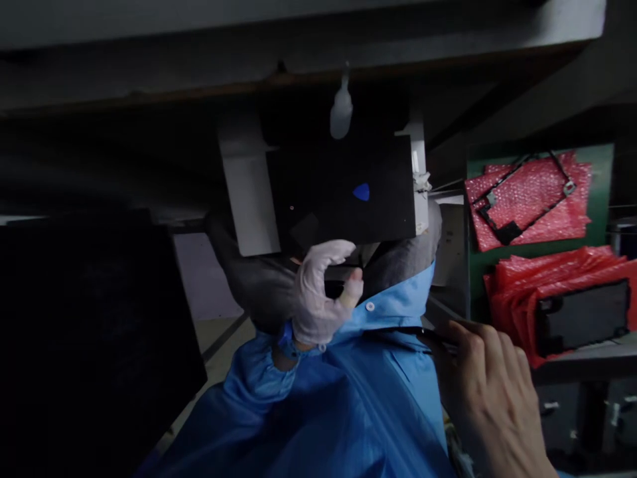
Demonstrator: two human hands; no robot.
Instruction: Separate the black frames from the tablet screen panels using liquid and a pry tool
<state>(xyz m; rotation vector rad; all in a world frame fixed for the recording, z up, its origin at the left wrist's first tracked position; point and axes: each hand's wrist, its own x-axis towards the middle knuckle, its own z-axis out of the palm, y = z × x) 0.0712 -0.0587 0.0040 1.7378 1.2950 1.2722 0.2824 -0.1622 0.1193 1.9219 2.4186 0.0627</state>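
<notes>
My left hand (pixel 321 295), in a white glove with a bare thumb tip, curves into a C over my lap. Its fingers and thumb are apart, with nothing between them. Just beyond its fingertips lies a flat black panel (pixel 343 179) on a light board (pixel 249 206). A blue rounded-triangle pick (pixel 361 192) rests on the panel. My bare right hand (pixel 492 378) is closed at the lower right around a slim dark tool, which looks like tweezers (pixel 428 332). The tool points left across my blue smock; its gripped end is hidden.
On the right, a green surface (pixel 478 265) bears red bubble-wrap bags (pixel 537 192) with a thin black frame (pixel 502 232) and a dark rectangular part (pixel 582 315). A small translucent bottle (pixel 341 113) is near the bench edge (pixel 199 86). A large dark panel (pixel 94 332) fills the left.
</notes>
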